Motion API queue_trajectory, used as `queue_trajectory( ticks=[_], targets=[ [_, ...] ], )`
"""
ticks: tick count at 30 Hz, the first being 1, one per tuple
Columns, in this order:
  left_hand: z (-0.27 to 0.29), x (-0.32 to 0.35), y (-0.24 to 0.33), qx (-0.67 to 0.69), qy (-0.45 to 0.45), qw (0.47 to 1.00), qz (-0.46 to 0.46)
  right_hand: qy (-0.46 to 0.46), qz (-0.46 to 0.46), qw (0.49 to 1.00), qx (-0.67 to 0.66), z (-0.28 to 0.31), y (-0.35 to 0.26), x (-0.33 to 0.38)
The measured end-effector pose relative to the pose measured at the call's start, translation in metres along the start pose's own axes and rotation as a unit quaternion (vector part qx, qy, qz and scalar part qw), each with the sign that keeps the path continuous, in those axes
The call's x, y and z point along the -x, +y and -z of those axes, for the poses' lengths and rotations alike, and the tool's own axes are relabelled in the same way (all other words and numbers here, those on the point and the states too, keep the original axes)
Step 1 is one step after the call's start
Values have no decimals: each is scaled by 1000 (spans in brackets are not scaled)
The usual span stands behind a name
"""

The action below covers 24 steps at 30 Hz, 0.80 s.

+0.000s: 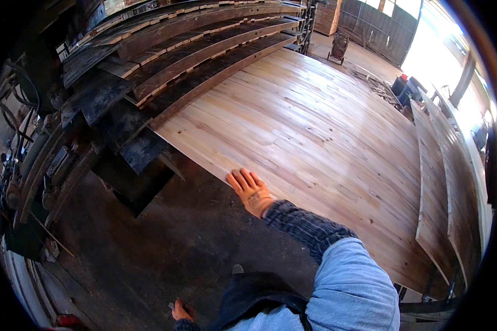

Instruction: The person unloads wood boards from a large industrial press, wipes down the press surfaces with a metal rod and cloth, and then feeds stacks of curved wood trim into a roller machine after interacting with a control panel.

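Observation:
A large pale wood panel (315,132), made of many narrow strips, stretches away in front of me. My right hand (251,193), which looks orange and gloved with a dark mark on its back, lies open on the panel's near left edge, fingers spread flat. Low by my side hangs my left hand (181,312), away from the panel. Its fingers look curled, with a small greyish bit at their tips that I cannot make out. The panel's far left side runs up to a dark metal rack (204,91).
The rack holds stacked levels with wood strips between them. Machine parts (44,171) with toothed bars and hoses stand at left. More wood panels (444,182) lean on the right. A wheeled cart (338,47) and scattered wood pieces (378,88) are farther off. Dark floor (149,243) lies below.

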<state>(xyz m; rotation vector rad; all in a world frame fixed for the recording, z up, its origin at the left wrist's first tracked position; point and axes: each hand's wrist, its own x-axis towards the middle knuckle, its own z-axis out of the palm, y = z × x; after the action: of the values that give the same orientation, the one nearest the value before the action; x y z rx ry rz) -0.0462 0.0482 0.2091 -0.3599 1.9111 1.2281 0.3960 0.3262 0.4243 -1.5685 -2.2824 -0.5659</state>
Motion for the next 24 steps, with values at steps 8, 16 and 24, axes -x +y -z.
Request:
queue_trajectory(
  ticks=[8,16,24],
  targets=[
    [-7,37,-6,-35,-18,999,23,-115,-14,993,-25,97,29,145],
    [-28,41,-35,-64,-198,977,-47,-125,-63,988,-67,175,56,293],
    [-70,76,-62,-146,-277,948,-56,-177,-179,967,-40,262,79,442]
  ],
)
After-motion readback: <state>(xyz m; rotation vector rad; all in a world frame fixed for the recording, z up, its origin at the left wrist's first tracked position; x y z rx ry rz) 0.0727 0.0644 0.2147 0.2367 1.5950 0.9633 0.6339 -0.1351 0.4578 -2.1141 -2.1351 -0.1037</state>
